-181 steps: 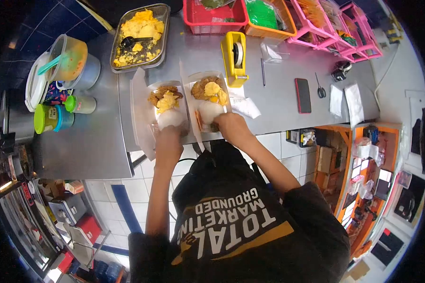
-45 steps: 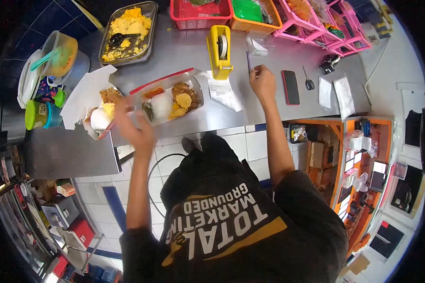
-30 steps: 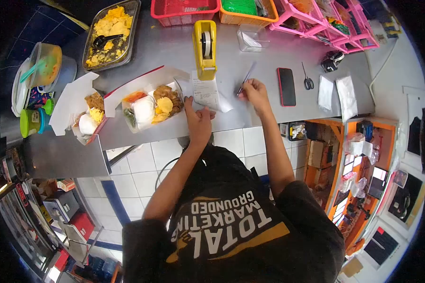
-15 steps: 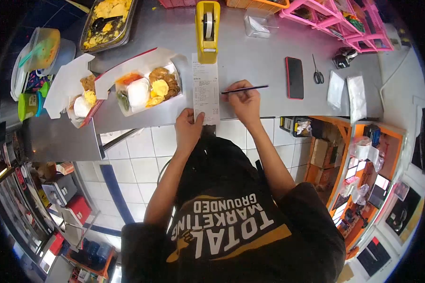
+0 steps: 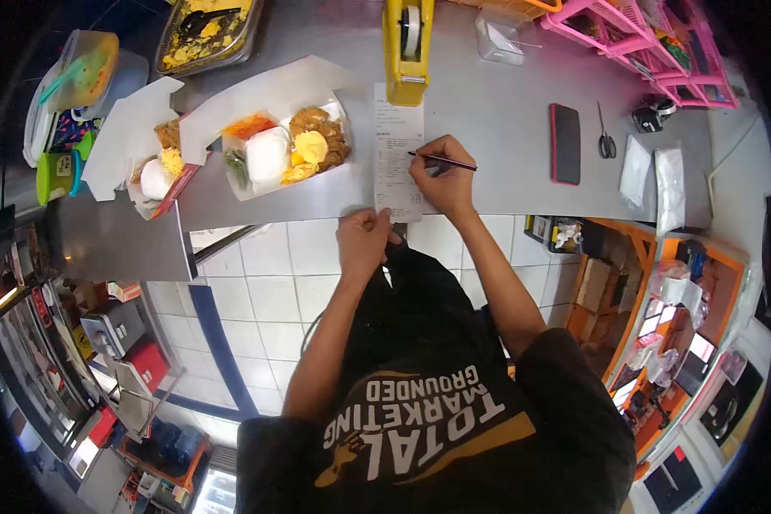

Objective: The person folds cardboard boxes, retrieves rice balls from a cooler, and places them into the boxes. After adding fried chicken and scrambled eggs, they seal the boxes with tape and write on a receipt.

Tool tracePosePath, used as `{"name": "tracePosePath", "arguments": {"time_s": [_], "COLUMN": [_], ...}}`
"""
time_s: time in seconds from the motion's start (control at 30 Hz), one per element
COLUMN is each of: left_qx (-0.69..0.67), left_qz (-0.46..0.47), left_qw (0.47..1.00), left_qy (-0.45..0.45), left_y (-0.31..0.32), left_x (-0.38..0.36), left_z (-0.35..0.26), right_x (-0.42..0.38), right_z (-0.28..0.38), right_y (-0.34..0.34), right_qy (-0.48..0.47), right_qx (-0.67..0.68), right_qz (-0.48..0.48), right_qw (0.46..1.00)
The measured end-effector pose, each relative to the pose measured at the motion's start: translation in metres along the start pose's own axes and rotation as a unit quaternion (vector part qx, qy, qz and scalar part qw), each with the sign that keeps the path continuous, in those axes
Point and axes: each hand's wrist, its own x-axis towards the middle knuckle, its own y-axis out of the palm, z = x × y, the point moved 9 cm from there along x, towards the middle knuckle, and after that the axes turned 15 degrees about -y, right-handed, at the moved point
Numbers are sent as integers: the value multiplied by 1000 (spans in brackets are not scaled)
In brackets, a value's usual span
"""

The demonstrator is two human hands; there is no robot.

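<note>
A long printed receipt [image 5: 394, 163] lies on the steel counter, its top end reaching the yellow tape dispenser [image 5: 408, 51]. My right hand [image 5: 444, 176] grips a dark pen [image 5: 445, 160], its tip over the right part of the receipt. With thumb and fingers, my left hand [image 5: 364, 240] pinches the receipt's lower end at the counter's front edge. Left of the receipt sits an open food box [image 5: 291, 154] with rice, egg and fried food. A smaller open box [image 5: 158, 176] with similar food stands farther left.
A tray of yellow food [image 5: 206, 43] with a black spoon is at the back left, near plastic tubs [image 5: 90, 73]. On the right are a phone [image 5: 564, 144], scissors [image 5: 606, 137], white packets [image 5: 670, 184], a clear container [image 5: 499, 38] and pink baskets [image 5: 642, 51].
The pen has swung round from pointing sideways to having its tip at the receipt. The whole view has shifted, so the counter items appear farther right. My left hand still holds the receipt's end.
</note>
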Motion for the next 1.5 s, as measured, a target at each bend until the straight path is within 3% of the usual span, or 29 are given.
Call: {"name": "tracePosePath", "arguments": {"time_s": [0.07,0.13,0.2,0.3,0.47,0.53,0.73,1.5], "left_qx": [69,120,24,11,74,38,11,23], "left_qz": [-28,-52,-28,-18,-47,-32,-16,-13], "left_qw": [991,989,997,999,992,997,999,999], "left_qy": [110,75,65,50,95,55,26,19], "left_y": [0,-3,-4,-4,-2,-3,-2,-2], "left_x": [1,1,-4,-6,3,-4,-5,-2], "left_z": [-9,-9,-9,-10,-6,-10,-9,-7], "right_x": [0,-3,2,4,6,3,5,3], "right_z": [0,-5,6,11,19,12,12,24], "right_y": [3,4,5,7,1,0,3,0], "right_qy": [-4,30,0,1,-44,-34,-43,-62], "right_qx": [-25,-29,-33,-35,-54,-6,-34,-61], "right_qz": [26,42,30,38,34,10,20,28], "right_qw": [999,998,999,999,997,999,998,996]}}
